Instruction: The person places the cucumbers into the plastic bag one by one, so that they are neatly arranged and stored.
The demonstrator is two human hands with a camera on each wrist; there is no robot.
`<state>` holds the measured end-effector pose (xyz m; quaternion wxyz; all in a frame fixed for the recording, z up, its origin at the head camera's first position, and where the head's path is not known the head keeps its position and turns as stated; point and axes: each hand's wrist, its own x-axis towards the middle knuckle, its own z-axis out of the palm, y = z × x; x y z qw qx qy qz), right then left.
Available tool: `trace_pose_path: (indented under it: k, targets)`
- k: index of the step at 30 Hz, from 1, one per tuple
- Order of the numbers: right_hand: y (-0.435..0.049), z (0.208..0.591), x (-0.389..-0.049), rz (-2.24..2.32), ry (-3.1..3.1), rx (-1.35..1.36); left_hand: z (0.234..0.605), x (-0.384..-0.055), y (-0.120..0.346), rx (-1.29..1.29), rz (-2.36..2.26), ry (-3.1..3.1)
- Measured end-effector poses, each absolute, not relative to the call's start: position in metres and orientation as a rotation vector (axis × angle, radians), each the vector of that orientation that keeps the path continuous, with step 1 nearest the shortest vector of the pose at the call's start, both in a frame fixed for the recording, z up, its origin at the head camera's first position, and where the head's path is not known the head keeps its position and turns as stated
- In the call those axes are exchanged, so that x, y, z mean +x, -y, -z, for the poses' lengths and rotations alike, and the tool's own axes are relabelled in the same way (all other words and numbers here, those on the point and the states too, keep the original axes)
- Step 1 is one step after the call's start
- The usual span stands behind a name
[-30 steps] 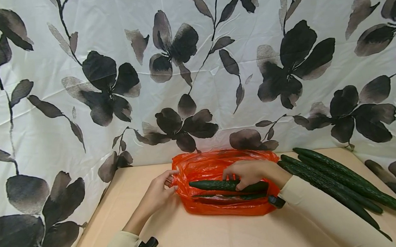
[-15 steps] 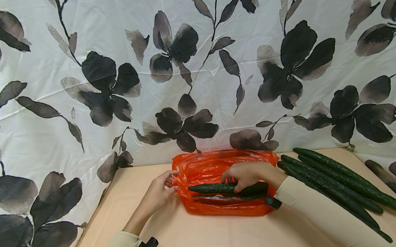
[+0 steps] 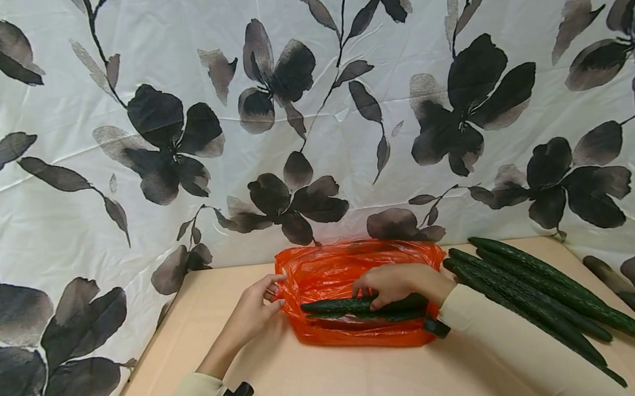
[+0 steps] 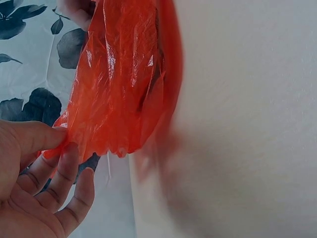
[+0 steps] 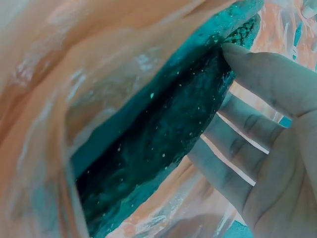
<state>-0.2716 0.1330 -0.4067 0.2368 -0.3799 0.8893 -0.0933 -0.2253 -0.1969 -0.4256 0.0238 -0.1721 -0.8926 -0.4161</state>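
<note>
A red plastic bag (image 3: 356,338) lies on the table, its opening facing up. Inside it a dark green cucumber (image 3: 328,306) lies lengthwise, beside a second cucumber (image 3: 327,316) nearer the front that is partly covered by the plastic. My right hand (image 3: 394,284) reaches into the bag and grips the first cucumber, thumb on one side and fingers on the other, as the right wrist view shows. At the bag's left end my left hand (image 4: 44,173) pinches the edge of the plastic between thumb and forefinger, the other fingers loosely bent.
To the right of the bag several long cucumbers (image 3: 549,291) lie side by side, slanting toward the front right, partly behind the right sleeve. A white cloth with dark flowers (image 3: 345,127) hangs behind the light table (image 3: 310,385).
The right hand has lowered the cucumber slightly toward the front of the bag, so it now lies against the second one. The left hand keeps its hold on the plastic.
</note>
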Motion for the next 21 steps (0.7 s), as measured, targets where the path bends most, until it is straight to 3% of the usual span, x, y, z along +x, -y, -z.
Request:
trace_pose_path:
  k: [21]
  targets:
    - [-0.168,0.399,-0.268,0.316,-2.451,-1.133,0.426,-0.227,0.200,-0.581,1.305,2.724]
